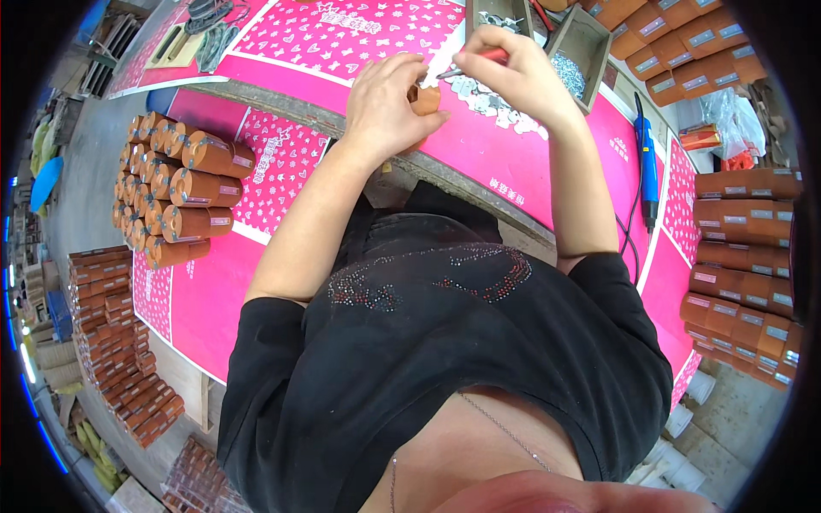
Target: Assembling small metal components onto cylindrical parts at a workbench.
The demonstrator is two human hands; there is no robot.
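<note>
My left hand (pixel 382 103) is curled round a small orange-brown piece (pixel 425 101) at the near edge of the pink-covered table (pixel 505 162). Much of that piece is hidden behind the fingers. In my right hand (pixel 519 75), closed in a grip, is a red-handled tool (pixel 494 55) with a slim metal tip pointing left, close to the brown piece; its exact kind is unclear. Flat silver metal pieces (pixel 500 109) lie in a loose pile below and beside the right hand. A white scrap or strip (pixel 442 61) shows between the two hands.
Beyond my right hand, a wooden tray (pixel 602 53) holds small silvery hardware. A blue corded power screwdriver (pixel 647 162) lies to the right. Orange-brown cylinders (pixel 201 188) are stacked at left, and rows of brown boxes (pixel 744 244) at right. Gloves (pixel 218 47) lie far left.
</note>
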